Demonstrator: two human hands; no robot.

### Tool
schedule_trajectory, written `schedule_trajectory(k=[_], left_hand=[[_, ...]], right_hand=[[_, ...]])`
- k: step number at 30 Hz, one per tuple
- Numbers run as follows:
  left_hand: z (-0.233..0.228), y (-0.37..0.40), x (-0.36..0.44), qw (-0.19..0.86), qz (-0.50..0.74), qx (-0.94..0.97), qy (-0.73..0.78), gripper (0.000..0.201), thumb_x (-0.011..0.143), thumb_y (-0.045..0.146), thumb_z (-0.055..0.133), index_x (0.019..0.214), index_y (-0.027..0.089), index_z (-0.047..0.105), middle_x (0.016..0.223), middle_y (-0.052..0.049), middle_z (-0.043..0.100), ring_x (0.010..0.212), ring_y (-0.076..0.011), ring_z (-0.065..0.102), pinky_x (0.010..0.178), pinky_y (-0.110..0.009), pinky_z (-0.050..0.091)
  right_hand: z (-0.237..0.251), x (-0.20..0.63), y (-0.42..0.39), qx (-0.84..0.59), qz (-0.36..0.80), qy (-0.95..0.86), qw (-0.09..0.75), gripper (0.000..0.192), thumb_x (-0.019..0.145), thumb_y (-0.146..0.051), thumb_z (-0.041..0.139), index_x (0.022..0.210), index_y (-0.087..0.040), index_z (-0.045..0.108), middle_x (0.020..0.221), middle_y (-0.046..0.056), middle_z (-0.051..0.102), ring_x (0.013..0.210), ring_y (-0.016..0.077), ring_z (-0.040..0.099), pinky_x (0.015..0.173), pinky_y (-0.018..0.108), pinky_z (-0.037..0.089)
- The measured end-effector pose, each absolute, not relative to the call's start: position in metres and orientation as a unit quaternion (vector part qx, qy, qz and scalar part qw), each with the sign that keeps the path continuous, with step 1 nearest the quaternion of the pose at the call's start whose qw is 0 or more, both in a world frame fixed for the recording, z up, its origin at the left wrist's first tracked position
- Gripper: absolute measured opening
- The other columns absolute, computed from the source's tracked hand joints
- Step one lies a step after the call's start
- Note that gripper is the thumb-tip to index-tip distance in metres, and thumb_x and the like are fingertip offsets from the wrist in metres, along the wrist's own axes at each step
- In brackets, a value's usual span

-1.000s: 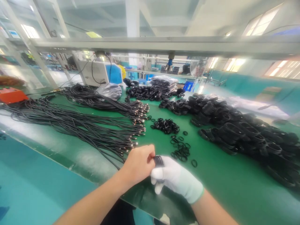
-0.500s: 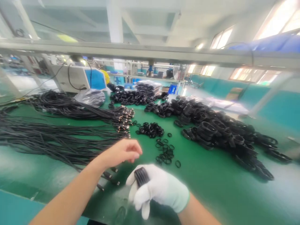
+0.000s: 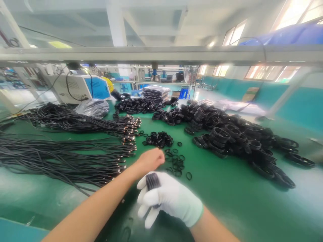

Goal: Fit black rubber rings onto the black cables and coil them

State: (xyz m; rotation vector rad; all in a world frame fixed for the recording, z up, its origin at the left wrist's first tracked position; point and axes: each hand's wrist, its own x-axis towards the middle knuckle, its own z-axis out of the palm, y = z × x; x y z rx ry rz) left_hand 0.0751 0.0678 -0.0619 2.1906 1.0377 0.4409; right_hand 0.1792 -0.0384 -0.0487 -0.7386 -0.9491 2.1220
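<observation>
Right hand: your gloved right hand (image 3: 171,198) sits nearest you, fingers curled tight around a stack of black rings (image 3: 152,181); the stack pokes out at the top of the fist, between thumb and forefinger.
Change: half a second ago your bare left hand hovered open-fingered above the glove; now it has stretched farther out across the table, away from the stack.
Left hand: your left hand (image 3: 150,159) is just beyond the glove, fingertips drawn together at the edge of the loose rings (image 3: 176,164); whether they pinch one, you cannot tell.
Table: the green mat (image 3: 227,188) carries everything.
Cables: long black cables (image 3: 63,154) fan out to your left, plug ends near your left hand.
Middle: a small ring pile (image 3: 159,138) lies past the loose ones.
Far: a large heap of coiled bundles (image 3: 234,137) runs to the right; a white machine (image 3: 75,88) stands at the back.
</observation>
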Motion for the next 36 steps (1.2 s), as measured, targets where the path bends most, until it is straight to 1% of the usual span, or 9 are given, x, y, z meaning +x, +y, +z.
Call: schedule_trajectory(k=[2,4,6,8,13,22,24,30,36], left_hand=[[-0.054,0.06,0.054,0.353,0.187,0.819,0.412,0.014,0.083,0.025,0.043,0.074,0.018,0.051,0.069,0.002,0.049,0.066,-0.0126,0.047,0.062,-0.022,0.038],[-0.05,0.045,0.037,0.421,0.218,0.776,0.416,0.016,0.085,0.028,0.04,0.076,0.017,0.048,0.062,0.004,0.043,0.057,-0.0105,0.041,0.055,-0.021,0.035],[-0.048,0.027,0.028,0.518,0.261,0.706,0.407,0.014,0.084,0.027,0.043,0.075,0.017,0.046,0.059,0.006,0.039,0.053,-0.009,0.037,0.052,-0.02,0.032],[-0.047,0.011,0.026,0.575,0.303,0.646,0.401,0.011,0.081,0.025,0.048,0.075,0.016,0.048,0.062,0.005,0.042,0.055,-0.0085,0.037,0.054,-0.02,0.032],[-0.039,-0.011,0.025,0.485,0.368,0.664,0.434,0.011,0.083,0.023,0.049,0.076,0.016,0.053,0.073,0.002,0.051,0.068,-0.0108,0.043,0.064,-0.022,0.035],[-0.039,-0.032,0.014,0.354,0.405,0.721,0.436,0.011,0.086,0.019,0.047,0.079,0.019,0.054,0.076,0.002,0.053,0.07,-0.0117,0.047,0.066,-0.023,0.037],[-0.039,-0.036,0.014,0.34,0.411,0.728,0.431,0.01,0.086,0.019,0.048,0.08,0.019,0.055,0.078,0.002,0.054,0.071,-0.0116,0.049,0.067,-0.023,0.038],[-0.035,-0.04,0.011,0.404,0.417,0.69,0.432,0.012,0.083,0.016,0.052,0.091,0.022,0.059,0.083,0.002,0.058,0.078,-0.0128,0.053,0.073,-0.024,0.042],[-0.035,-0.041,0.011,0.379,0.406,0.687,0.468,0.011,0.083,0.021,0.054,0.09,0.024,0.062,0.082,0.002,0.057,0.075,-0.0128,0.053,0.071,-0.024,0.041]], right_hand=[[-0.05,0.18,-0.034,-0.351,0.747,-0.356,0.439,0.038,0.064,-0.022,0.073,0.095,-0.012,0.053,0.072,0.001,0.057,0.055,0.0139,0.059,0.041,0.025,0.051],[-0.053,0.18,-0.029,-0.424,0.662,-0.344,0.513,0.04,0.066,-0.025,0.072,0.098,-0.013,0.051,0.071,0.0,0.055,0.051,0.0097,0.054,0.038,0.021,0.046],[-0.058,0.178,-0.025,-0.466,0.616,-0.337,0.539,0.047,0.063,-0.028,0.075,0.099,-0.013,0.049,0.076,0.002,0.056,0.05,0.0089,0.052,0.037,0.021,0.044],[-0.062,0.174,-0.022,-0.46,0.613,-0.341,0.545,0.053,0.06,-0.029,0.077,0.1,-0.013,0.048,0.08,0.003,0.057,0.051,0.0098,0.053,0.038,0.023,0.045],[-0.067,0.168,-0.024,-0.396,0.638,-0.349,0.561,0.053,0.063,-0.03,0.076,0.103,-0.014,0.046,0.069,0.0,0.059,0.046,0.0098,0.052,0.038,0.022,0.042],[-0.064,0.17,-0.035,-0.228,0.689,-0.419,0.546,0.026,0.075,-0.024,0.062,0.098,-0.018,0.05,0.061,-0.003,0.055,0.038,0.0079,0.047,0.035,0.018,0.034],[-0.059,0.169,-0.037,-0.248,0.666,-0.444,0.546,0.024,0.074,-0.021,0.063,0.095,-0.019,0.051,0.061,-0.003,0.055,0.039,0.0085,0.049,0.037,0.019,0.035],[-0.044,0.164,-0.041,-0.374,0.549,-0.509,0.548,0.023,0.069,-0.014,0.065,0.084,-0.02,0.049,0.07,-0.004,0.054,0.042,0.0099,0.054,0.042,0.023,0.041],[-0.049,0.164,-0.044,-0.405,0.485,-0.565,0.531,0.021,0.07,-0.013,0.062,0.084,-0.021,0.048,0.074,-0.004,0.052,0.045,0.0093,0.053,0.041,0.023,0.042]])
